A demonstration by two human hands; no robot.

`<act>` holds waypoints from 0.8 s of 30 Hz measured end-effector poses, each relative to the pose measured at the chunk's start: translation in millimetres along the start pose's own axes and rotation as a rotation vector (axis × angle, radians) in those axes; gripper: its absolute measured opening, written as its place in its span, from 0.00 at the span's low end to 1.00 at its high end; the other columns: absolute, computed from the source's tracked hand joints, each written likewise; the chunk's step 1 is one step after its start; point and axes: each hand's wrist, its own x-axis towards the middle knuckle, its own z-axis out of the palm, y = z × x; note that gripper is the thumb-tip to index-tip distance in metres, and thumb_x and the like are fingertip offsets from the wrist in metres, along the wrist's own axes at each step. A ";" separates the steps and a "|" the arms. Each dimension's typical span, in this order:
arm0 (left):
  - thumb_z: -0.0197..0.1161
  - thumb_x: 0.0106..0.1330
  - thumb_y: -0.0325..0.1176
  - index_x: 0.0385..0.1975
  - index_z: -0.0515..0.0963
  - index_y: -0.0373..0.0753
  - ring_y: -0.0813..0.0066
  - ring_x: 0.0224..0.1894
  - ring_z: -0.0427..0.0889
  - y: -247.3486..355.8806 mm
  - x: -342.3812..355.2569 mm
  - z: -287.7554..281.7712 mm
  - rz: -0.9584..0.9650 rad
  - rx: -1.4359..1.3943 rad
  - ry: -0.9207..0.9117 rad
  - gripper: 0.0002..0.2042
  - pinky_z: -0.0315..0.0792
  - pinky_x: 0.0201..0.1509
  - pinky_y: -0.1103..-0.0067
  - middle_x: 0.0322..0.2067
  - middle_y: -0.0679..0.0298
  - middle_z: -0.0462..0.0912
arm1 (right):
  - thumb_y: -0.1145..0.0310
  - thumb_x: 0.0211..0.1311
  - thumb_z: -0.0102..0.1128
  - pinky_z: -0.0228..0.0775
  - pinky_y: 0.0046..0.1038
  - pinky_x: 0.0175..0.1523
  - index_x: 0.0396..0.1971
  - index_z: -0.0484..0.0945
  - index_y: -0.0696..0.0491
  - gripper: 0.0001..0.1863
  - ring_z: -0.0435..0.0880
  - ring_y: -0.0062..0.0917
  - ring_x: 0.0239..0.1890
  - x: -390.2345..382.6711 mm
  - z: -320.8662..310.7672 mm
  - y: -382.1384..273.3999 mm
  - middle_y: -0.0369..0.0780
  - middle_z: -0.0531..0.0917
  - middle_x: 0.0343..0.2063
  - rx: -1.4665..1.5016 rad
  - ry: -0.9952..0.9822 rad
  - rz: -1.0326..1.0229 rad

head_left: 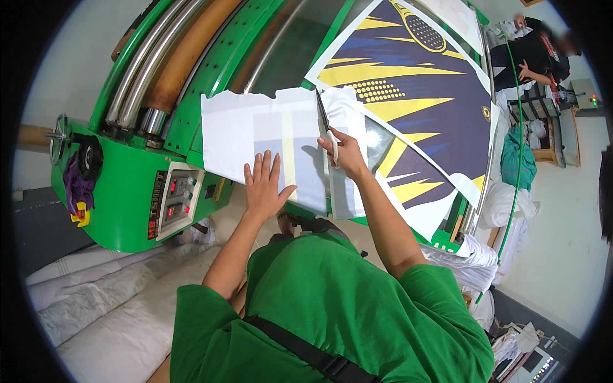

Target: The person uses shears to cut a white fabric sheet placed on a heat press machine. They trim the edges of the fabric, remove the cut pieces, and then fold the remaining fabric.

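Observation:
My right hand (pixel 346 153) grips a pair of scissors (pixel 324 116) by its white handles, with the dark blades pointing away from me. The blades lie along a gap in a white fabric sheet (pixel 227 131), where grey and pale yellow areas show faintly. My left hand (pixel 262 186) presses flat on the sheet's larger left portion, fingers spread. A narrower strip (pixel 348 195) of the same cloth lies to the right of the scissors. Beyond it, printed fabric panels (pixel 408 83) in dark purple and yellow are spread over the green machine.
The green roller machine (pixel 128 198) fills the left and far side, with metal rollers, a tan roller (pixel 191 51) and a control panel (pixel 179 199). Wrapped rolls (pixel 121 319) lie at lower left. Another person (pixel 536 54) is at far right, near bags and a teal cloth bundle (pixel 518 159).

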 end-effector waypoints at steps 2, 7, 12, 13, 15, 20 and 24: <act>0.52 0.70 0.62 0.75 0.53 0.35 0.51 0.79 0.43 -2.8 -2.3 3.8 -0.005 -0.044 0.025 0.43 0.34 0.78 0.49 0.77 0.50 0.48 | 0.54 0.57 0.76 0.63 0.22 0.22 0.68 0.65 0.64 0.45 0.70 0.16 0.18 -5.0 -1.9 -5.6 0.33 0.76 0.21 -0.104 0.017 -0.028; 0.54 0.71 0.59 0.74 0.54 0.33 0.51 0.79 0.45 -12.2 -7.3 16.3 -0.009 -0.118 0.112 0.42 0.36 0.79 0.53 0.76 0.49 0.50 | 0.62 0.55 0.77 0.74 0.32 0.35 0.63 0.71 0.62 0.38 0.82 0.30 0.29 -64.7 -0.9 -10.8 0.44 0.82 0.28 -0.657 0.289 -0.309; 0.54 0.73 0.48 0.72 0.59 0.32 0.52 0.78 0.49 -17.8 -3.3 17.4 0.020 -0.153 0.144 0.34 0.39 0.79 0.55 0.75 0.50 0.56 | 0.71 0.56 0.69 0.73 0.47 0.49 0.59 0.69 0.55 0.30 0.82 0.52 0.45 -76.2 -13.9 25.0 0.53 0.83 0.43 -0.832 0.453 -0.345; 0.54 0.73 0.45 0.70 0.61 0.32 0.53 0.77 0.51 -22.1 -0.9 20.6 0.011 -0.143 0.140 0.31 0.41 0.79 0.56 0.73 0.50 0.58 | 0.72 0.56 0.68 0.73 0.47 0.49 0.59 0.68 0.54 0.30 0.82 0.51 0.45 -78.8 -14.9 32.4 0.53 0.83 0.42 -0.857 0.462 -0.368; 0.55 0.73 0.38 0.67 0.67 0.32 0.55 0.76 0.55 -33.7 7.7 29.6 0.020 -0.123 0.128 0.26 0.45 0.79 0.58 0.71 0.50 0.63 | 0.76 0.56 0.63 0.73 0.47 0.47 0.59 0.68 0.53 0.29 0.83 0.49 0.43 -85.4 -14.3 41.8 0.52 0.84 0.39 -0.858 0.464 -0.345; 0.54 0.72 0.29 0.53 0.78 0.31 0.49 0.56 0.81 -53.3 15.9 24.1 -0.024 -0.427 0.379 0.15 0.69 0.66 0.63 0.50 0.44 0.83 | 0.76 0.60 0.55 0.74 0.48 0.46 0.58 0.68 0.53 0.24 0.83 0.52 0.43 -143.9 1.5 44.8 0.54 0.83 0.39 -0.658 0.394 -0.243; 0.56 0.73 0.32 0.45 0.77 0.27 0.45 0.34 0.81 -34.1 5.8 -4.1 0.052 -0.569 0.272 0.13 0.72 0.41 0.61 0.34 0.40 0.82 | 0.71 0.59 0.67 0.76 0.34 0.45 0.62 0.64 0.53 0.32 0.86 0.33 0.39 -250.8 27.9 49.6 0.46 0.85 0.36 -0.106 0.303 -0.312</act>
